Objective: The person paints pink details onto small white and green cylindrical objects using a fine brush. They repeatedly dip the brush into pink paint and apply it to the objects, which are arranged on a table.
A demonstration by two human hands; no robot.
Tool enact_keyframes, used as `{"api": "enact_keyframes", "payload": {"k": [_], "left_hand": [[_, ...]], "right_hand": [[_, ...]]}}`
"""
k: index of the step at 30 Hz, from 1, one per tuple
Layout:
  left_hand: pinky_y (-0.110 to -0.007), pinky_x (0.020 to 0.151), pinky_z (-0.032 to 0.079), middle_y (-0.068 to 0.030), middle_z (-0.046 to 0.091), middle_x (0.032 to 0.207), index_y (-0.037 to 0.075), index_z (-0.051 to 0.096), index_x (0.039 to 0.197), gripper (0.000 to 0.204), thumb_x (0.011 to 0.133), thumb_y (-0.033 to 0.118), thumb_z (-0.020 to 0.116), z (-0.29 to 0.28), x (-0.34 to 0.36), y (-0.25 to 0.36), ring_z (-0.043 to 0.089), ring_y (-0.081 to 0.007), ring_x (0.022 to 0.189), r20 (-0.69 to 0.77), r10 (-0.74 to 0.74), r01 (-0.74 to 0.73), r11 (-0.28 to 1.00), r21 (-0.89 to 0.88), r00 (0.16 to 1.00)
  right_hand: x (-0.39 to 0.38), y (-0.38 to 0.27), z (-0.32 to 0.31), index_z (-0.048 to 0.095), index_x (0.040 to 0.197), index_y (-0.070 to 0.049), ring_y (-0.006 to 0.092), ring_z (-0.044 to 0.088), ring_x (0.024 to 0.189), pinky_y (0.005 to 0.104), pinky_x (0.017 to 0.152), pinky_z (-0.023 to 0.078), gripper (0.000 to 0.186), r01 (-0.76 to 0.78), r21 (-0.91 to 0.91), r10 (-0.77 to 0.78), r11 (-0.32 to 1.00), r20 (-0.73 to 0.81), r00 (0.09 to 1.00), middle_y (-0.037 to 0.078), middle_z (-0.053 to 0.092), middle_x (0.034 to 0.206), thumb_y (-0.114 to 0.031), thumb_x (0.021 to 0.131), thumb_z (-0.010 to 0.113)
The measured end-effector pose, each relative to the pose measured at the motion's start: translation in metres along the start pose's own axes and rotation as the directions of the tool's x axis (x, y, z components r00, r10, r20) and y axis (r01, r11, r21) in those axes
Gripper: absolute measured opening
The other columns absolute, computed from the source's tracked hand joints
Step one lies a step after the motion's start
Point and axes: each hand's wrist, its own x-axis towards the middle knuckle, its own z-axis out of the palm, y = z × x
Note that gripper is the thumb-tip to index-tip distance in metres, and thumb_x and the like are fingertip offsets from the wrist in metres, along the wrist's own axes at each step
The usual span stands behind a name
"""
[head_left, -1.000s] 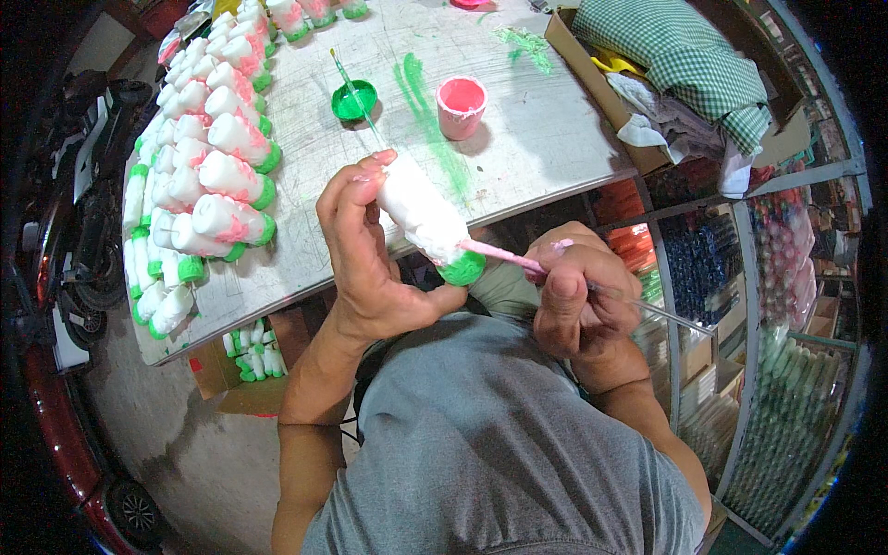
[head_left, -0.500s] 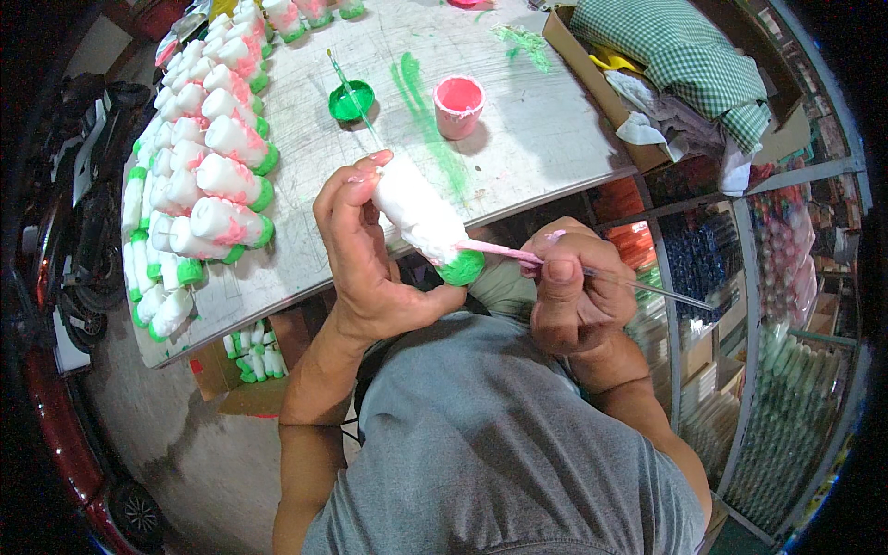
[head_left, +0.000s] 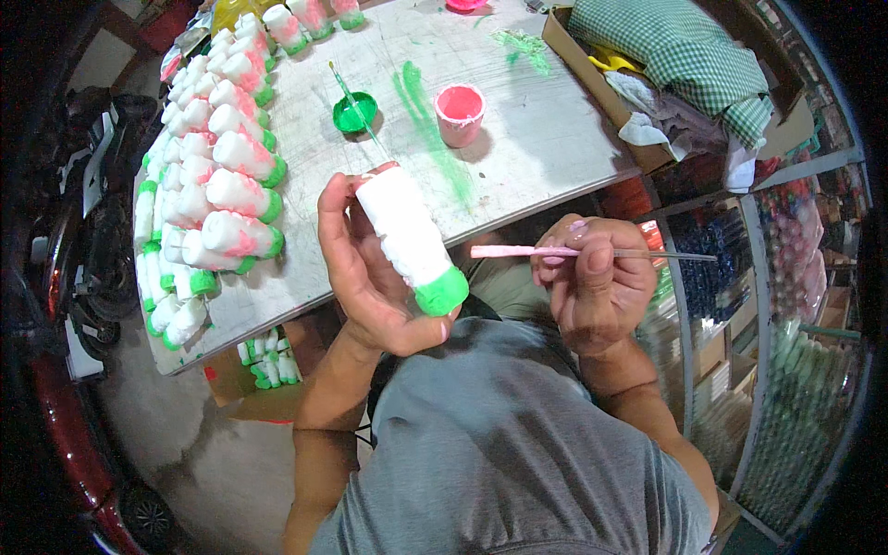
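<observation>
My left hand (head_left: 356, 268) grips a white molded candle-like piece (head_left: 402, 222) with a green end pointing down toward me, thumb under that green end. My right hand (head_left: 597, 282), right of it, pinches a paintbrush (head_left: 509, 251) with a pink tip and clear handle, lying level and apart from the piece. On the worktable behind them stand a pink cup of paint (head_left: 460, 118) and a shallow green paint dish (head_left: 355, 111) with another brush (head_left: 342, 81) in it.
Rows of white pieces with pink and green paint (head_left: 240, 185) crowd the table's (head_left: 536, 176) left side. A box with checked cloth (head_left: 666, 55) sits at the back right; metal shelving (head_left: 740, 370) stands right, a box of pieces (head_left: 259, 388) below left, dark vehicles (head_left: 92, 277) beyond.
My left hand has lowered and turned the piece more upright in view. My right hand has drawn the brush tip off the piece and levelled the brush.
</observation>
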Motion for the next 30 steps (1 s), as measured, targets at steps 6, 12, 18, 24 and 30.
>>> {"api": "enact_keyframes", "payload": {"k": [6,12,18,24,30], "left_hand": [[-0.046,0.119,0.029,-0.0208,0.034,0.152,-0.002,0.018,0.154,0.122,0.056,0.026,0.085,-0.003,-0.001,0.000,0.039,-0.0349,0.142,0.053,-0.100,0.104,0.992,-0.073,0.994],[-0.046,0.112,0.039,-0.0159,0.034,0.141,0.006,0.024,0.150,0.120,0.051,0.019,0.090,-0.004,0.003,-0.012,0.044,-0.0379,0.137,0.066,0.128,-0.132,0.990,0.049,0.990],[-0.046,0.113,0.039,-0.0159,0.034,0.140,0.006,0.024,0.150,0.119,0.051,0.018,0.090,-0.005,0.007,-0.009,0.044,-0.0397,0.136,0.104,0.183,-0.198,0.967,0.163,0.978],[-0.047,0.114,0.037,-0.0157,0.035,0.138,0.006,0.025,0.149,0.116,0.051,0.016,0.088,-0.006,0.007,-0.008,0.045,-0.0392,0.136,0.097,0.184,-0.197,0.967,0.160,0.978],[-0.047,0.113,0.036,-0.0156,0.036,0.137,0.006,0.026,0.147,0.114,0.050,0.012,0.086,-0.005,0.007,-0.007,0.045,-0.0391,0.135,0.094,0.169,-0.183,0.969,0.164,0.981]], "right_hand": [[-0.003,0.004,-0.002,0.055,0.106,0.002,0.0193,0.062,0.073,0.0344,0.068,0.055,0.015,0.072,-0.074,-0.066,0.995,0.087,0.994,0.015,0.065,0.087,-0.013,0.103,0.056],[-0.001,0.004,-0.001,0.056,0.103,0.002,0.0220,0.065,0.076,0.0354,0.070,0.055,0.011,0.153,-0.133,-0.137,0.979,0.125,0.983,0.016,0.065,0.087,-0.008,0.101,0.057],[0.005,-0.004,0.003,0.057,0.102,0.002,0.0231,0.066,0.076,0.0355,0.069,0.055,0.007,0.190,-0.279,-0.144,0.941,0.175,0.974,0.016,0.067,0.088,-0.004,0.099,0.058],[0.005,-0.004,0.003,0.058,0.102,0.002,0.0240,0.067,0.074,0.0358,0.069,0.056,0.006,0.193,-0.261,-0.152,0.946,0.168,0.974,0.017,0.068,0.087,-0.002,0.097,0.060],[0.007,-0.007,0.003,0.058,0.102,0.002,0.0251,0.068,0.074,0.0362,0.068,0.056,0.008,0.221,-0.411,-0.158,0.885,0.182,0.970,0.017,0.069,0.085,0.000,0.095,0.062]]}}
